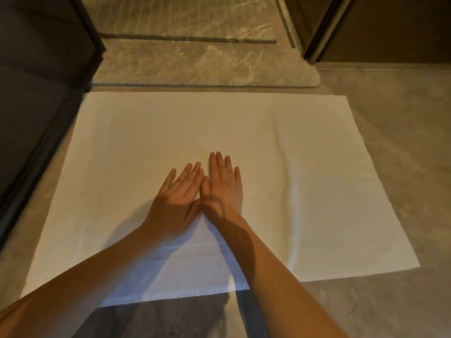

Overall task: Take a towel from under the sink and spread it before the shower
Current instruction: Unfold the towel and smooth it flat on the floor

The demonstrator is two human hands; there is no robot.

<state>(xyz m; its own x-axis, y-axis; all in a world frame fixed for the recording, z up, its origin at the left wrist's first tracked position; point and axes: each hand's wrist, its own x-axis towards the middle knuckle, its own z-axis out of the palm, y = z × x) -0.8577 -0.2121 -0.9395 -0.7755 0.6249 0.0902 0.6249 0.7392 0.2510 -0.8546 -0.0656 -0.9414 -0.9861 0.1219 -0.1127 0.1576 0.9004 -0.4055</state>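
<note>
Head view: a person's two bare arms reach forward and down over a floor.
Floor (390,123): grey, surrounding both hands on all sides beyond the cloth.
Towel (280,132): white, spread flat under both palms, its far edge just beside the marbled shower threshold (195,64) ahead of the fingertips.
Crease (290,186): a long ridge to the right of the right hand.
Left hand (178,196): flat, fingers spread, pressing the towel, holding nothing.
Right hand (223,184): flat, fingers together, thumb touching the left hand.
</note>
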